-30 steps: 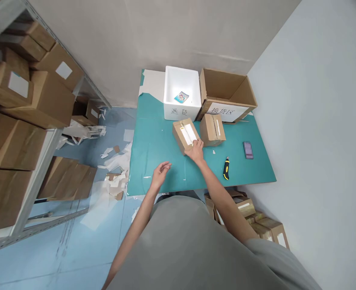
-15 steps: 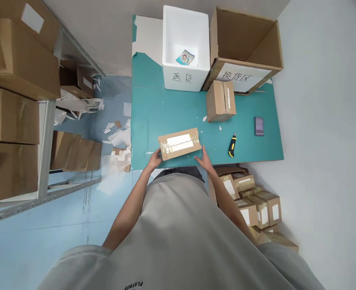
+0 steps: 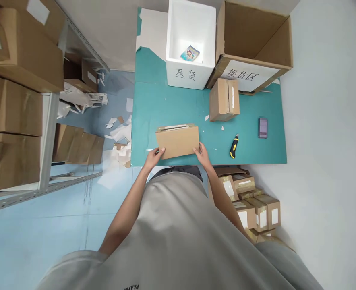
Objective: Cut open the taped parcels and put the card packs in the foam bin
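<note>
Between my hands is a brown cardboard box, tilted so that a plain long side faces me. Its white label shows as a thin strip along the top edge. My left hand grips the lower left corner, thumb on the near side. At the lower right corner my right hand holds it, fingers on that side. A black and yellow utility knife lies on the table to the right of the box. Farther back stands a smaller cardboard box with a taped seam.
On the green table stand a white foam bin with a colourful packet inside and a large open carton. A phone-like device lies at right. Shelves with boxes stand left; stacked parcels sit below right.
The box has been tipped, so its labelled face has turned away and a plain side faces me. My right hand has closed onto its right end. The view has shifted slightly.
</note>
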### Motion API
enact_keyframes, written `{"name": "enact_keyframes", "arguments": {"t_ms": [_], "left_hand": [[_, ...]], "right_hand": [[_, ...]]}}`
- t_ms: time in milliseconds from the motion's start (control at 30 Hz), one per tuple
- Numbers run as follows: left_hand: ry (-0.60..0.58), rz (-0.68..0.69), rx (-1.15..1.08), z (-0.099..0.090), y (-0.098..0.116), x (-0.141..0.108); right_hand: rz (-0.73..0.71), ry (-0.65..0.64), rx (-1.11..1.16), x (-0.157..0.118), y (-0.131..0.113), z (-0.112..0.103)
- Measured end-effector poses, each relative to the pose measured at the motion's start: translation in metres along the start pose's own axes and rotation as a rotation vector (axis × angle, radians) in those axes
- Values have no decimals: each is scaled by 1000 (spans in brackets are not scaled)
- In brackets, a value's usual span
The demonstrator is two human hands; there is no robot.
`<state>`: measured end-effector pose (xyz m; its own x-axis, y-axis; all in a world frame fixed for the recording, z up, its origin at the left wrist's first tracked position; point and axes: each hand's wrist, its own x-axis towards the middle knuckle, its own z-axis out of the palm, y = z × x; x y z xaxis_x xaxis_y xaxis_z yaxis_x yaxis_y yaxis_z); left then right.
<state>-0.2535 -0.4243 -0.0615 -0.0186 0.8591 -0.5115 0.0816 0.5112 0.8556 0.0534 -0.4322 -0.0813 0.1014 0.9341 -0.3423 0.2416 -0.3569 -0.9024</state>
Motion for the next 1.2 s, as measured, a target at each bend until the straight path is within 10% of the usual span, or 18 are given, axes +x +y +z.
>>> {"name": "enact_keyframes", "arguments": {"t_ms": [467,1000,1200], "left_hand": [[104,-10,-15,0,-40,8],[115,369,151,-9,30,-13],[40,257,103,-11,5,1]], "right_hand": [[162,44,91,-4,28,-3],[-151,99,-14,-19,-24,-15],[-68,117,-47,-24,-8,-22]]}}
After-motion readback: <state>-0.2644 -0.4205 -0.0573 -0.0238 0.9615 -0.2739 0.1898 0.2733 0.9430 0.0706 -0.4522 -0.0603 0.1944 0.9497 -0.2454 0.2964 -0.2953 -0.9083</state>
